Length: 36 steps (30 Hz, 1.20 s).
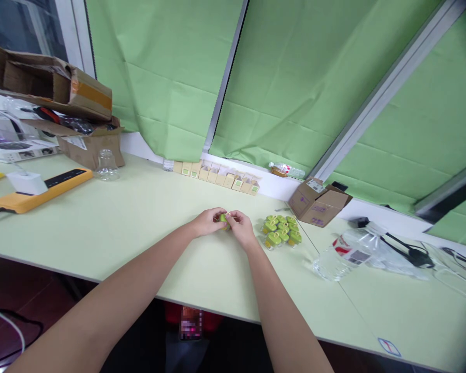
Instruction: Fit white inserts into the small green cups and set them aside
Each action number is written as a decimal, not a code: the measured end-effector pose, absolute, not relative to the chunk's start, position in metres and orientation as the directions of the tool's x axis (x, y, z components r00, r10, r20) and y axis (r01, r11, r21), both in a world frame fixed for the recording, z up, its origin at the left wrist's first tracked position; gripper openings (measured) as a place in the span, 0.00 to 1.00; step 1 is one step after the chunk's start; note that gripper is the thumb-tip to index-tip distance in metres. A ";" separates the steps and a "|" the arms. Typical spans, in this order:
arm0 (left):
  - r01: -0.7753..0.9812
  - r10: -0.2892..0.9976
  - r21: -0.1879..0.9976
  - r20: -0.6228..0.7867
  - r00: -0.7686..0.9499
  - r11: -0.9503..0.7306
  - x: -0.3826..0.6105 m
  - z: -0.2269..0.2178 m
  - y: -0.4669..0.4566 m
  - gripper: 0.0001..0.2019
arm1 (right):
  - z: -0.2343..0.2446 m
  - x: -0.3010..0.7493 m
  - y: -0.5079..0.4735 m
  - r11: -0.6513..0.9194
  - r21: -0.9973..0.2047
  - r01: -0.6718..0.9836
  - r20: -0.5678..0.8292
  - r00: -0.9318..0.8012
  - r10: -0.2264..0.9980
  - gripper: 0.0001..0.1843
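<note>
Green-topped container between the pinching fingers of left hand and right hand.

Small clear containers with green lids
Plain pale-green tabletop; solid green cloth curtains; orange oblong power strip, black-topped; brown cardboard box, purple-printed.

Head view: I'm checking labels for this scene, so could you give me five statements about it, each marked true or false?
1. The left hand and right hand meet at one small green item. True.
2. A group of green-topped pieces sits to the right of both hands. True.
3. The left hand is nearer that group. False: the right hand is nearer.
4. A white adapter sits on the orange power strip. True.
5. The power strip lies right of both hands. False: it lies to their left.
</note>
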<state>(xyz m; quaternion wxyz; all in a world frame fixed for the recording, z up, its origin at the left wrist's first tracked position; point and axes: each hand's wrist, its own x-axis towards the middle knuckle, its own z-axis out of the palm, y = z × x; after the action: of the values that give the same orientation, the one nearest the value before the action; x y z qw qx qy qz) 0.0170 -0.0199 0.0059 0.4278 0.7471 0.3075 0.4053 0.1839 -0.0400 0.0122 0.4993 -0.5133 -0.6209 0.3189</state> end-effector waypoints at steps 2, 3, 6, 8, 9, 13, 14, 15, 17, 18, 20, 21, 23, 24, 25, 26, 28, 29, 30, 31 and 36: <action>0.106 0.804 0.891 0.342 0.486 -0.442 0.017 0.006 -0.020 0.19 | 0.013 0.184 -0.040 0.274 -0.908 0.317 0.296 0.022 0.955 0.16; 0.102 0.804 0.892 0.341 0.486 -0.440 0.017 0.006 -0.020 0.19 | 0.013 0.184 -0.040 0.276 -0.907 0.317 0.298 0.022 0.954 0.15; 0.103 0.806 0.892 0.342 0.483 -0.440 0.018 0.006 -0.021 0.20 | 0.013 0.184 -0.040 0.277 -0.904 0.324 0.300 0.023 0.954 0.15; 0.111 0.805 0.888 0.344 0.483 -0.446 0.018 0.006 -0.021 0.19 | 0.013 0.184 -0.040 0.279 -0.902 0.330 0.302 0.021 0.953 0.15; 0.114 0.804 0.886 0.345 0.485 -0.449 0.018 0.006 -0.021 0.19 | 0.013 0.184 -0.040 0.281 -0.901 0.331 0.304 0.020 0.952 0.15; 0.122 0.803 0.883 0.344 0.486 -0.453 0.017 0.006 -0.020 0.20 | 0.012 0.184 -0.039 0.288 -0.898 0.334 0.311 0.017 0.950 0.15; 0.122 0.804 0.883 0.346 0.483 -0.453 0.018 0.006 -0.020 0.20 | 0.012 0.184 -0.039 0.289 -0.895 0.339 0.313 0.018 0.949 0.15; 0.122 0.805 0.883 0.347 0.480 -0.453 0.018 0.005 -0.020 0.20 | 0.012 0.184 -0.039 0.291 -0.892 0.345 0.316 0.018 0.948 0.15; 0.122 0.808 0.883 0.350 0.473 -0.454 0.018 0.004 -0.019 0.20 | 0.012 0.184 -0.039 0.295 -0.886 0.358 0.322 0.015 0.947 0.15; 0.123 0.809 0.882 0.351 0.472 -0.455 0.018 0.004 -0.019 0.20 | 0.012 0.184 -0.040 0.296 -0.884 0.362 0.323 0.015 0.946 0.15; 0.127 0.809 0.881 0.351 0.471 -0.456 0.018 0.005 -0.019 0.20 | 0.013 0.183 -0.040 0.294 -0.882 0.367 0.322 0.015 0.947 0.15; 0.129 0.808 0.880 0.351 0.472 -0.457 0.018 0.005 -0.020 0.20 | 0.014 0.183 -0.040 0.293 -0.881 0.371 0.322 0.016 0.947 0.15; 0.131 0.807 0.878 0.351 0.475 -0.460 0.018 0.006 -0.020 0.19 | 0.014 0.183 -0.041 0.295 -0.877 0.380 0.325 0.015 0.946 0.16; 0.129 0.807 0.879 0.351 0.475 -0.459 0.018 0.007 -0.021 0.19 | 0.014 0.183 -0.041 0.297 -0.874 0.384 0.327 0.013 0.945 0.16; 0.127 0.806 0.880 0.352 0.475 -0.458 0.018 0.007 -0.021 0.19 | 0.015 0.183 -0.041 0.299 -0.872 0.387 0.328 0.010 0.945 0.16; 0.123 0.806 0.881 0.352 0.476 -0.457 0.018 0.007 -0.022 0.19 | 0.015 0.183 -0.041 0.299 -0.871 0.389 0.328 0.009 0.944 0.16; 0.118 0.807 0.884 0.350 0.475 -0.453 0.017 0.007 -0.022 0.19 | 0.016 0.182 -0.042 0.300 -0.872 0.387 0.329 0.009 0.944 0.16; 0.118 0.808 0.885 0.348 0.475 -0.451 0.017 0.007 -0.022 0.19 | 0.016 0.182 -0.042 0.299 -0.873 0.386 0.328 0.011 0.945 0.15; 0.120 0.808 0.885 0.346 0.477 -0.449 0.017 0.007 -0.022 0.19 | 0.017 0.182 -0.043 0.297 -0.874 0.385 0.326 0.013 0.945 0.15; 0.122 0.809 0.885 0.344 0.477 -0.448 0.017 0.007 -0.022 0.19 | 0.017 0.182 -0.043 0.294 -0.875 0.384 0.324 0.015 0.946 0.15; 0.122 0.811 0.889 0.337 0.478 -0.441 0.018 0.006 -0.021 0.20 | 0.017 0.182 -0.043 0.285 -0.882 0.376 0.313 0.013 0.950 0.16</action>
<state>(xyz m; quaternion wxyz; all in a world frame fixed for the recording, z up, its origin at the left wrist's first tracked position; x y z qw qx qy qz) 0.0176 -0.0211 0.0061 0.4264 0.7465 0.3123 0.4042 0.1817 -0.0434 0.0170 0.4861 -0.5200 -0.6374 0.2951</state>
